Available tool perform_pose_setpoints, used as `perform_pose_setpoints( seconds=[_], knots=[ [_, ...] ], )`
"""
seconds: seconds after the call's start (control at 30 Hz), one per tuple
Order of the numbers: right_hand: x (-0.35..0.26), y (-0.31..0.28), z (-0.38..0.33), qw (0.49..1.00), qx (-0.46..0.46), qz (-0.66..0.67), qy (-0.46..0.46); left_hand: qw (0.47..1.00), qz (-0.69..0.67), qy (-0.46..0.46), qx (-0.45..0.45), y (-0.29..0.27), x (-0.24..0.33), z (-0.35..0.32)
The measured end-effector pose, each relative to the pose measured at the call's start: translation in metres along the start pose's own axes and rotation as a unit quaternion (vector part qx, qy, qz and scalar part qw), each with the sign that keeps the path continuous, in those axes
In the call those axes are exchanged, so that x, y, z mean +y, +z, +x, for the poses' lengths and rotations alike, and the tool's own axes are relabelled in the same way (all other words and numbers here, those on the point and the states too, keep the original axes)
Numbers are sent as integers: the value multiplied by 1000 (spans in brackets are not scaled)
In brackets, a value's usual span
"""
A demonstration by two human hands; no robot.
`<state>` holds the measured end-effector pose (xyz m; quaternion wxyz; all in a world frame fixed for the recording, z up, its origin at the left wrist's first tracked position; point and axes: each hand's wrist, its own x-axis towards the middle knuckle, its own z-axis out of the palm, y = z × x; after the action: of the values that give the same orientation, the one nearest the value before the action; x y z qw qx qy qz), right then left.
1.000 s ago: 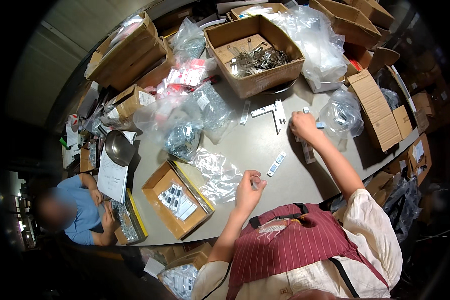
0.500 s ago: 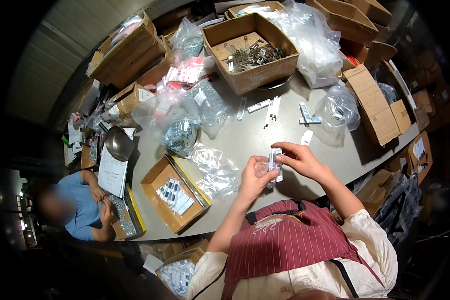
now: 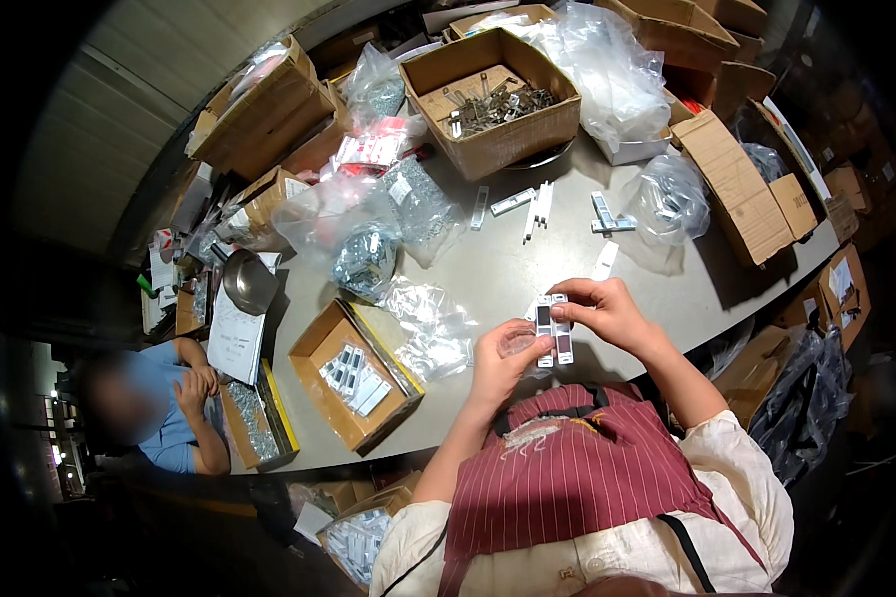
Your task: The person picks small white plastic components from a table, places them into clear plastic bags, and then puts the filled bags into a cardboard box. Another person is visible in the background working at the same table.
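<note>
Both hands have drawn in from the surface (image 3: 528, 261) and met: right hand (image 3: 607, 310) fingers pinch the white-and-black strips (image 3: 553, 329) upright, left hand (image 3: 498, 360) fingers closing just below-left.

white-and-dark strips (image 3: 554, 328) | grey table (image 3: 528, 269) | brown box (image 3: 493, 99) | red-striped apron (image 3: 577, 478)

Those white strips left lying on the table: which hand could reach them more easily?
Probably the right hand: the loose white strips lie just beyond it, while the left hand sits lower, gripping the held pair.
</note>
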<state>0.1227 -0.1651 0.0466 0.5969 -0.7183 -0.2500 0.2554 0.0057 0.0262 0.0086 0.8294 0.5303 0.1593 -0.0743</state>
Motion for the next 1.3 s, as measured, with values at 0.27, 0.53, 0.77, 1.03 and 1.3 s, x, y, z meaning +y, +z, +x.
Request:
perform_pose_setpoints(
  seconds=[0.27,0.53,0.77,1.03,1.3],
  knots=[
    [8,0,-5,997,5,76,-18,997,76,4,-16,3,6,-5],
    [-11,3,-11,989,43,-85,-111,999,31,1,-18,11,7,-8],
    [-9,3,-8,987,41,-77,-135,999,20,13,-27,6,0,-9],
    [0,15,-5,973,65,-146,-164,999,35,20,-26,6,-8,-7],
    [-8,17,-7,981,83,-110,-134,996,27,19,-79,11,-7,-6]
  ],
)
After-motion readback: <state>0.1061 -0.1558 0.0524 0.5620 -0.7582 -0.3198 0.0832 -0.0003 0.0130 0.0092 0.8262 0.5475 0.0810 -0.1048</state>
